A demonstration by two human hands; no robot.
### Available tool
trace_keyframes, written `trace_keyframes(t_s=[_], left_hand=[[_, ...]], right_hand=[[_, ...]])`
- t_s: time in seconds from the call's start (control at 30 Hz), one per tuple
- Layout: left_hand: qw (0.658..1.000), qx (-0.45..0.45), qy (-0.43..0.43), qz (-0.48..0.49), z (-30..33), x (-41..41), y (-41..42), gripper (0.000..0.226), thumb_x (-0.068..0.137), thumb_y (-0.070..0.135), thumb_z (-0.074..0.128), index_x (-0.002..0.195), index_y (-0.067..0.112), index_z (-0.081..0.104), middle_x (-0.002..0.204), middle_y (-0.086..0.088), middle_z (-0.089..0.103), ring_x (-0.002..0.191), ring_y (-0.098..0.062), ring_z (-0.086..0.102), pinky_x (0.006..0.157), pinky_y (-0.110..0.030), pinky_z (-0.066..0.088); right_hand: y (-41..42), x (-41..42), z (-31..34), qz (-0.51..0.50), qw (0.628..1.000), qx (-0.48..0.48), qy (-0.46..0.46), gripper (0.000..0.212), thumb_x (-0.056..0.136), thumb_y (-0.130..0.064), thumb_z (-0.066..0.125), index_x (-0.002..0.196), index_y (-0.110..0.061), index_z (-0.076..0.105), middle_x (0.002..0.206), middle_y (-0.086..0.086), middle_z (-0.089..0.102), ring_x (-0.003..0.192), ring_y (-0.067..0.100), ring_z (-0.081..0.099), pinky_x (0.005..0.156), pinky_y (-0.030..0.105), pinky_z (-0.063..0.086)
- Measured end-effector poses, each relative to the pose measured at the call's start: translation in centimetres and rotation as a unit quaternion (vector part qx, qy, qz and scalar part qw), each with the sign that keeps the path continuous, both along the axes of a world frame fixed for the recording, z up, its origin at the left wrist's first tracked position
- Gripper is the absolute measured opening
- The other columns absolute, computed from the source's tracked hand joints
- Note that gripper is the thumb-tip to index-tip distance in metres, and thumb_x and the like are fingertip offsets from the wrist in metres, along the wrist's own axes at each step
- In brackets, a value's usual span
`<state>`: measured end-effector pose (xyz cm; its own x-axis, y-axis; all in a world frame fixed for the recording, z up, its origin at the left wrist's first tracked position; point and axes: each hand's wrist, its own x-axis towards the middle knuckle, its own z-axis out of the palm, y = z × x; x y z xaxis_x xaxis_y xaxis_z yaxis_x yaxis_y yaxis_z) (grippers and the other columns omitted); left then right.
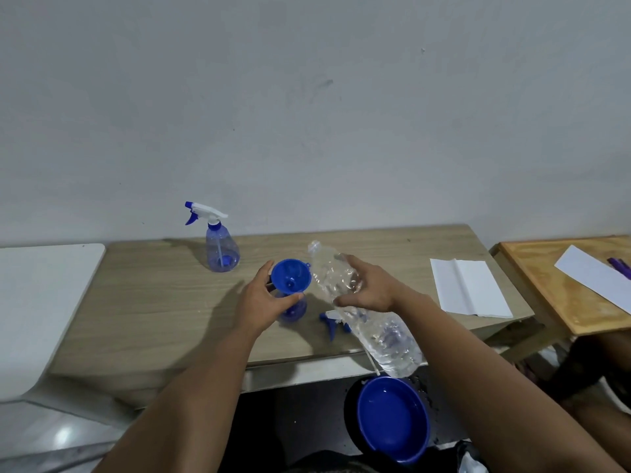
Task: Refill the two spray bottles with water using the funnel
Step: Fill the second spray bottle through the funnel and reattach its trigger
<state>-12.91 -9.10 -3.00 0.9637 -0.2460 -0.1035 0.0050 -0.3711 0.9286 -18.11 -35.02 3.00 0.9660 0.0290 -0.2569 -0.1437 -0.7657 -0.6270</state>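
So the left hand (264, 298) grips the funnel (291, 276) sitting in the open spray bottle (293, 310) on the worktop (153, 302), while the right hand (367, 288) holds the tilted water bottle (362, 312) beside it; the second spray bottle (220, 249) stands further back.

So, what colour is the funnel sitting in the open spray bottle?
Blue: the funnel shows clearly in the head view, the only view.

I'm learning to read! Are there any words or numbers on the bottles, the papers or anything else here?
No text can be read anywhere.
Clear water bottle: no label shows.
Spray bottle: plain, no print.
White paper: blank.
Paper on the side table: nothing legible.
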Motion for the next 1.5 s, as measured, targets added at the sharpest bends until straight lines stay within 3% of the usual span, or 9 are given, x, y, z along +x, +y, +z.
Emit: trace_keyframes(t_s=[0.1, 0.3, 0.5, 0.67, 0.8, 1.13, 1.33, 1.4, 1.5], left_hand=[[1.0, 0.016, 0.022, -0.011, -0.3, 0.2, 0.2, 0.111, 0.056, 0.05, 0.092, 0.149, 0.042, 0.032, 0.125, 0.02, 0.056, 0.115, -0.004, 0.057, 0.101, -0.035, 0.05], [0.998, 0.055, 0.025, -0.033, -1.0, 0.3, 0.8, 0.116, 0.056, 0.048, 0.094, 0.151, 0.043, 0.028, 0.127, 0.02, 0.056, 0.119, -0.003, 0.054, 0.101, -0.032, 0.047], [0.992, 0.103, 0.058, -0.045, -2.1, 0.7, 0.2, 0.079, 0.065, 0.03, 0.092, 0.132, 0.033, 0.049, 0.12, 0.018, 0.057, 0.117, -0.007, 0.054, 0.092, -0.029, 0.043], [0.98, 0.165, 0.086, -0.065, -3.1, 1.3, -0.8, 0.053, 0.072, 0.03, 0.087, 0.115, 0.023, 0.058, 0.099, 0.007, 0.07, 0.09, -0.014, 0.066, 0.067, -0.02, 0.044], [0.976, 0.194, 0.084, -0.057, -3.7, 1.7, -1.5, 0.044, 0.079, 0.033, 0.082, 0.116, 0.022, 0.061, 0.094, 0.008, 0.069, 0.075, -0.004, 0.059, 0.058, -0.007, 0.035], [0.971, 0.225, 0.058, -0.058, -4.3, 1.8, -2.5, 0.042, 0.087, 0.032, 0.075, 0.124, 0.018, 0.06, 0.101, 0.006, 0.067, 0.083, -0.01, 0.059, 0.057, -0.002, 0.033], [0.972, 0.22, 0.073, -0.049, -4.4, 1.9, -2.8, 0.039, 0.086, 0.03, 0.076, 0.12, 0.017, 0.061, 0.09, 0.011, 0.062, 0.069, 0.003, 0.053, 0.057, -0.001, 0.035], [0.973, 0.213, 0.08, -0.042, -4.3, 1.9, -2.8, 0.04, 0.084, 0.029, 0.078, 0.119, 0.017, 0.062, 0.087, 0.013, 0.062, 0.072, 0.002, 0.058, 0.056, -0.002, 0.035], [0.972, 0.217, 0.077, -0.047, -4.0, 1.9, -2.8, 0.034, 0.086, 0.029, 0.076, 0.115, 0.02, 0.061, 0.09, 0.011, 0.061, 0.069, 0.003, 0.053, 0.057, -0.001, 0.035]], right_hand=[[-1.1, -0.1, -1.1, -0.08, 0.991, 0.09, -0.064, 0.098, 0.072, -0.043, 0.092, 0.153, -0.051, 0.038, 0.098, -0.001, 0.072, 0.093, 0.018, 0.072, 0.091, 0.036, 0.056], [-2.9, 0.6, -1.5, -0.18, 0.952, 0.165, -0.182, 0.102, 0.072, -0.041, 0.093, 0.156, -0.051, 0.034, 0.103, 0.006, 0.07, 0.094, 0.017, 0.07, 0.09, 0.039, 0.062], [-3.1, 3.2, -1.2, -0.285, 0.903, 0.215, -0.24, 0.091, 0.068, -0.039, 0.093, 0.144, -0.046, 0.042, 0.107, -0.001, 0.068, 0.092, 0.017, 0.071, 0.092, 0.04, 0.061], [-2.6, 6.1, -2.0, -0.306, 0.9, 0.194, -0.243, 0.086, 0.072, -0.033, 0.094, 0.138, -0.038, 0.039, 0.113, -0.004, 0.067, 0.105, 0.014, 0.069, 0.093, 0.039, 0.06], [-1.9, 8.1, -3.9, -0.312, 0.899, 0.191, -0.24, 0.089, 0.072, -0.032, 0.095, 0.138, -0.037, 0.037, 0.119, -0.004, 0.063, 0.114, 0.013, 0.064, 0.099, 0.042, 0.057], [-1.8, 9.3, -5.3, -0.307, 0.913, 0.19, -0.189, 0.108, 0.067, -0.04, 0.099, 0.15, -0.034, 0.031, 0.13, 0.002, 0.061, 0.119, 0.018, 0.062, 0.1, 0.034, 0.052], [-2.0, 7.1, -6.9, -0.322, 0.924, 0.184, -0.088, 0.127, 0.069, -0.028, 0.098, 0.165, -0.028, 0.014, 0.153, 0.009, 0.052, 0.137, 0.027, 0.054, 0.115, 0.047, 0.046], [-1.3, 5.1, -7.2, -0.361, 0.912, 0.177, -0.08, 0.117, 0.078, -0.022, 0.092, 0.167, -0.024, 0.016, 0.155, 0.008, 0.05, 0.139, 0.027, 0.052, 0.115, 0.044, 0.047], [0.6, 1.1, -8.0, -0.407, 0.881, 0.192, -0.145, 0.074, 0.089, -0.017, 0.08, 0.153, -0.028, 0.045, 0.139, -0.003, 0.059, 0.126, 0.014, 0.056, 0.108, 0.049, 0.053]])
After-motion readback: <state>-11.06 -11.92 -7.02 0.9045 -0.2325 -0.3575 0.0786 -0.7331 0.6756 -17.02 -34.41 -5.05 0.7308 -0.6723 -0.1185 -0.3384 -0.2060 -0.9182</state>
